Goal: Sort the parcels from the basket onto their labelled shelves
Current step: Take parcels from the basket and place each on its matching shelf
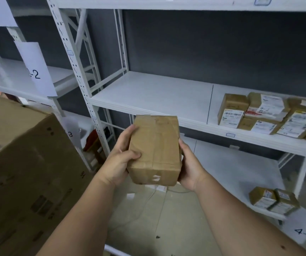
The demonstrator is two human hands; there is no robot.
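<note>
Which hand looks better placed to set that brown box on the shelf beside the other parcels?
Probably the right hand. Both hands grip the box, but the parcels lie on the shelf to the right, on that hand's side. The left hand would have to reach across.

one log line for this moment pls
phase: carrying | left hand: grips parcel | right hand: grips parcel | position: in front of middle shelf | placed: not yet

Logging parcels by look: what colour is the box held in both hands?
Plain brown cardboard parcel under clear tape, best seen in the head view.
</note>
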